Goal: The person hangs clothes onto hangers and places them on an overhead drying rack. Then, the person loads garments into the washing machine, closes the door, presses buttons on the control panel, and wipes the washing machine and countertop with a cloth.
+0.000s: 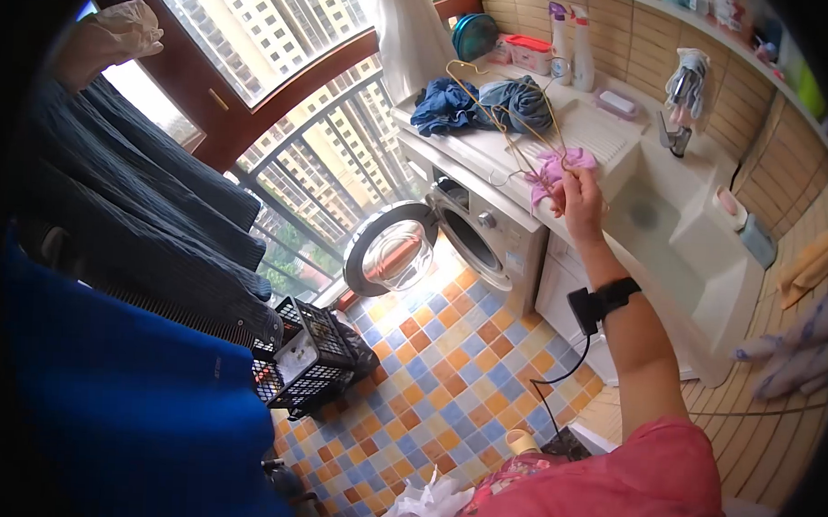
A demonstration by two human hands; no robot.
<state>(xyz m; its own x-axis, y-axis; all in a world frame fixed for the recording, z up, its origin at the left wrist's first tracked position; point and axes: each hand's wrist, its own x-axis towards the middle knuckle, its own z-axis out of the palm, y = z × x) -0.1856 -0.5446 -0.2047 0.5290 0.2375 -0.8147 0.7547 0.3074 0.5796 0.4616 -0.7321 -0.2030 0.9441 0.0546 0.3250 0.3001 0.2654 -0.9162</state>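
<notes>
Touching the right hand [577,199], pink cloth [579,158]

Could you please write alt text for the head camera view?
Right hand holding wire hangers close against a pink cloth at a white sink counter, near bunched blue clothes. Below, a washing machine stands open on tiled floor.

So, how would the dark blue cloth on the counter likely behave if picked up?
The dark blue cloth would probably be floppy, given its loose, crumpled folds. It seems unlikely to roll, slumped on the counter. Its weight is uncertain, as dampness can't be judged.
</notes>
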